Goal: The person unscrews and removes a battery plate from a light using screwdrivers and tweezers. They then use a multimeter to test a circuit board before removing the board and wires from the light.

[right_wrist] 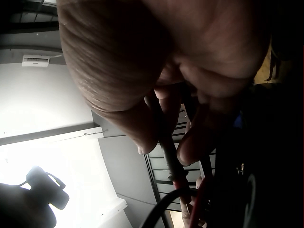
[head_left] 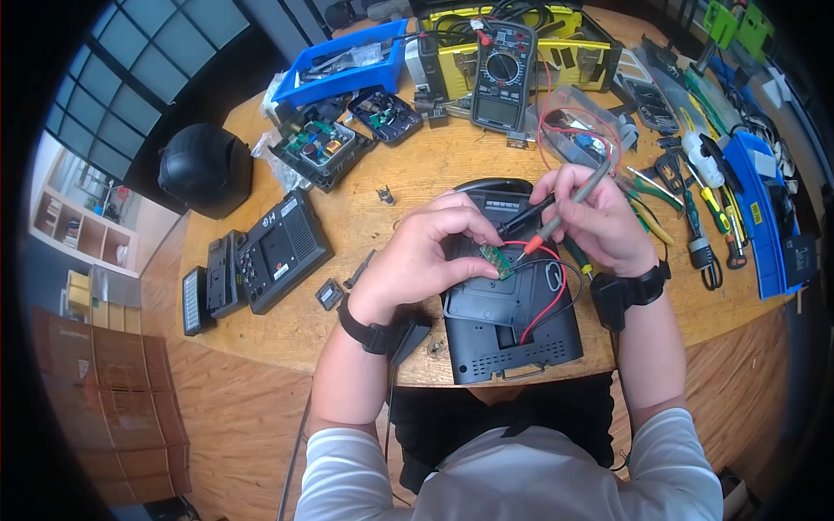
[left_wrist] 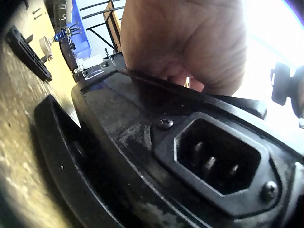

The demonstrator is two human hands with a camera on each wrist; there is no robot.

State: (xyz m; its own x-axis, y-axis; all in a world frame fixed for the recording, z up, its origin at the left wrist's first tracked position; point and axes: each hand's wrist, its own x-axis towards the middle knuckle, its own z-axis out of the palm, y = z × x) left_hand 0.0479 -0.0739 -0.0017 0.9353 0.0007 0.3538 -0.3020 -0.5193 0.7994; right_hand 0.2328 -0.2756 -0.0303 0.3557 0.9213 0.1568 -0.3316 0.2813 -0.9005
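Note:
A small green circuit board [head_left: 498, 260] is pinched between the thumb and fingers of my left hand [head_left: 430, 247], above a black device [head_left: 512, 334]. My right hand [head_left: 599, 221] grips a grey probe with a red end [head_left: 545, 233], which points down at the board; a black probe [head_left: 525, 215] lies beside it in the same hand. Whether either tip touches the board I cannot tell. In the left wrist view the device's power socket [left_wrist: 216, 156] is in front of my left hand [left_wrist: 185, 42]. The right wrist view shows my right hand [right_wrist: 161, 61] around the probe [right_wrist: 171, 159].
A multimeter [head_left: 504, 76] stands at the back before a yellow case [head_left: 460, 69]. Opened housings [head_left: 321, 148] and a blue tray [head_left: 300, 71] are back left, another black device [head_left: 282, 252] left. Pliers, screwdrivers and a blue bin [head_left: 763, 217] lie right. Red and black wires [head_left: 565, 291] cross the device.

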